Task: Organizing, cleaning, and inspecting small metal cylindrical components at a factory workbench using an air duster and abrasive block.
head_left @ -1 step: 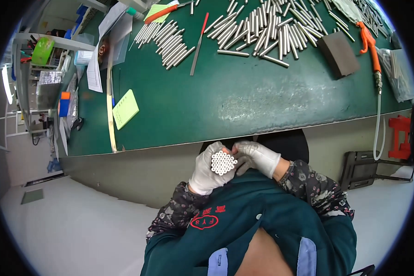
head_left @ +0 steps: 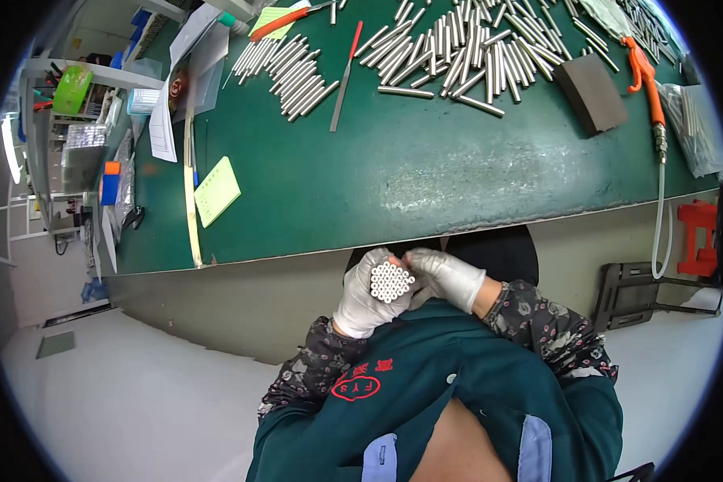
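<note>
Nothing had moved since the earlier frame: left hand (head_left: 363,299) still gripped the bundle of short silver metal tubes (head_left: 391,281) below the green tabletop (head_left: 394,177) edge, right hand (head_left: 448,277) pinching its side.

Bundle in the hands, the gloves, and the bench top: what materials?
Bundle of tubes: looks like bare metal, probably steel or aluminium; silvery, with hollow round ends showing.
Gloves on the left hand and right hand: white, matte and slightly wrinkled, likely thin fabric or coated knit.
Bench top: green mat with a soft sheen, probably rubber or vinyl.
</note>
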The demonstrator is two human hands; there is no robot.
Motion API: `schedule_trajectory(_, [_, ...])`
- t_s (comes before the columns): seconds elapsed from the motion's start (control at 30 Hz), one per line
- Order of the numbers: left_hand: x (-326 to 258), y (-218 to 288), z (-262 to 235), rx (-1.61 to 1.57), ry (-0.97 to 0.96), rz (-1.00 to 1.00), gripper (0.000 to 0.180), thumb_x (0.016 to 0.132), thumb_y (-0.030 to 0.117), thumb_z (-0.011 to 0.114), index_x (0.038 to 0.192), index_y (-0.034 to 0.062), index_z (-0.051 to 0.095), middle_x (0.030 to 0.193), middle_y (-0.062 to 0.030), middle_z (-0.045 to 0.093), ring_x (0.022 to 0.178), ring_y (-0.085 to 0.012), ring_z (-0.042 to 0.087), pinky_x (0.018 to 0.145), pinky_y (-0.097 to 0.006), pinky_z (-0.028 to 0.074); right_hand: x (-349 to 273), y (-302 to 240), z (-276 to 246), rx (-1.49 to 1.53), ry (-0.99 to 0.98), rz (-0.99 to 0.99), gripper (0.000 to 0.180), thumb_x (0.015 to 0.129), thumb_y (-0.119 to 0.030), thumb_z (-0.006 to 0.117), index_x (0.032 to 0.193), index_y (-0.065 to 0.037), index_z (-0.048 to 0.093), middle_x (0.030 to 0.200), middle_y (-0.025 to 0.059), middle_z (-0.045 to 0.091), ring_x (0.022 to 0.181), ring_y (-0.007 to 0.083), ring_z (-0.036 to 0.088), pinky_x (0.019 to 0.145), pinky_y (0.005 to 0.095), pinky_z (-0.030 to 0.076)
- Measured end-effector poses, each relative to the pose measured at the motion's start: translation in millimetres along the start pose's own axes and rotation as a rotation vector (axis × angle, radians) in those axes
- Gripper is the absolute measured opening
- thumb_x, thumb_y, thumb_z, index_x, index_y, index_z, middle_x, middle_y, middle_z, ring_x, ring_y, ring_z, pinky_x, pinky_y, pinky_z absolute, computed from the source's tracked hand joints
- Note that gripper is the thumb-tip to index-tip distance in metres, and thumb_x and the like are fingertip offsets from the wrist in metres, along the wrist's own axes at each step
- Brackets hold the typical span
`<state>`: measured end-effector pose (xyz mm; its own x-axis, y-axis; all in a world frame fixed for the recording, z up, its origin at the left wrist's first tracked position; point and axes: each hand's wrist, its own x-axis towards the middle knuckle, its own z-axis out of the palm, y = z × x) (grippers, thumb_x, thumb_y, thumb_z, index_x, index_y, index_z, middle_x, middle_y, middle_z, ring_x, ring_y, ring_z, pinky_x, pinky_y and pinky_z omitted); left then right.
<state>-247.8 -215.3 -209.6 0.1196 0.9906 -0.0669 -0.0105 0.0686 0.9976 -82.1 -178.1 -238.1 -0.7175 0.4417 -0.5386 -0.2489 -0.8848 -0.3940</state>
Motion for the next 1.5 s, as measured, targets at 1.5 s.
schedule_trajectory(1.5, [11, -13, 15, -0.335, -0.207, -0.419, 0.084, 0.065, 0.008, 0.083, 0.135, 0.006, 0.036, 0.125, -0.0043, 0.049, 0.113, -0.0145, 0.049, 0.097, -0.031, 0.042, -21, -21, 31, -1.336, 0.352, -0.566, 0.084, 0.072, -0.073, 0.055, 0.115, -0.001, 0.056, 0.099, 0.0239, 0.061, 0.091, 0.0416, 0.06, 0.079, 0.0447, 0.048])
